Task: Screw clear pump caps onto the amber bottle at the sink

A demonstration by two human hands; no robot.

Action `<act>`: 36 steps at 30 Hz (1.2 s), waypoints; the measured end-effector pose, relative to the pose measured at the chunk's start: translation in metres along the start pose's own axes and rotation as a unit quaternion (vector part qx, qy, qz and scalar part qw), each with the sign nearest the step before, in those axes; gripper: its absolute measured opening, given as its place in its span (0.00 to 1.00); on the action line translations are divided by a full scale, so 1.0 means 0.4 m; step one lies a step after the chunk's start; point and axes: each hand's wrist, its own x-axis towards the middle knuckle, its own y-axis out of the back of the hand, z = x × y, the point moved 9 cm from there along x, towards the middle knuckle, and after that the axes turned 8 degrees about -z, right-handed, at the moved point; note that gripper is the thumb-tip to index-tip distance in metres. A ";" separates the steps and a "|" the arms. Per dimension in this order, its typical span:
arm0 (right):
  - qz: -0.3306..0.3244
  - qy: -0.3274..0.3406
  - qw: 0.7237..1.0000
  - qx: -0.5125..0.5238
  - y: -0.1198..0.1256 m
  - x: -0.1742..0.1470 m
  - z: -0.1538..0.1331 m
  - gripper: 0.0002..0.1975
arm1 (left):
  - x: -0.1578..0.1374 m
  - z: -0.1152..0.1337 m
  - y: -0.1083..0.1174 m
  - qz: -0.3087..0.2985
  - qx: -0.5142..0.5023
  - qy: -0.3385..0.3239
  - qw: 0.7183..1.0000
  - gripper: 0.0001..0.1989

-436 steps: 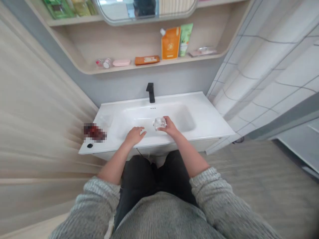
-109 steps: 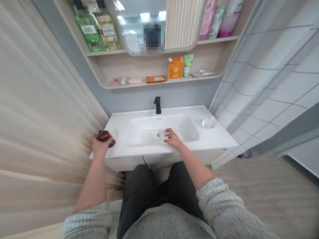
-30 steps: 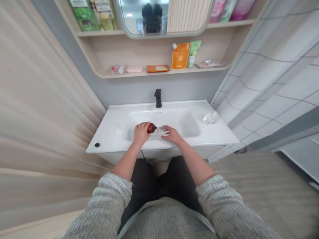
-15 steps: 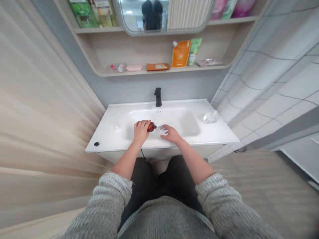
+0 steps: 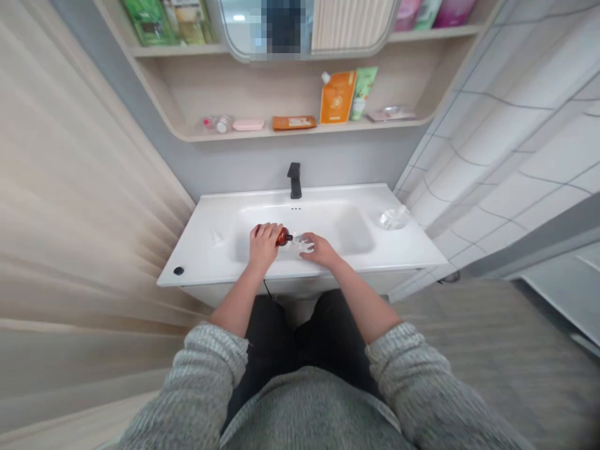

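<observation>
Left fingers (image 5: 272, 229) gripped the bottle (image 5: 283, 237), right fingers (image 5: 311, 236) the cup (image 5: 302, 245), both in front of the tap (image 5: 295, 181); too steep a tilt risked spilling past the cup!

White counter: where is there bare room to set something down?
Bare: right front of the counter, before the crumpled plastic; left side, between black disc and faint clear item. Crowded: over the basin, left hand, brown bottle, clear container and right hand.
</observation>
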 end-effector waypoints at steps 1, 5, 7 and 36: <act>-0.002 -0.002 1.000 0.000 0.000 0.000 0.000 0.28 | 0.000 0.001 0.001 0.003 0.003 -0.002 1.000 0.31; -0.006 -0.001 1.000 -0.004 -0.001 0.001 -0.003 0.29 | 0.000 0.003 0.001 0.007 0.021 -0.001 1.000 0.30; -0.003 0.000 1.000 -0.010 0.000 0.002 -0.003 0.29 | 0.000 0.002 -0.001 0.009 0.035 0.000 0.999 0.30; -0.003 -0.002 1.000 -0.020 0.000 -0.001 -0.006 0.30 | -0.009 0.006 0.002 0.042 0.089 -0.018 0.995 0.29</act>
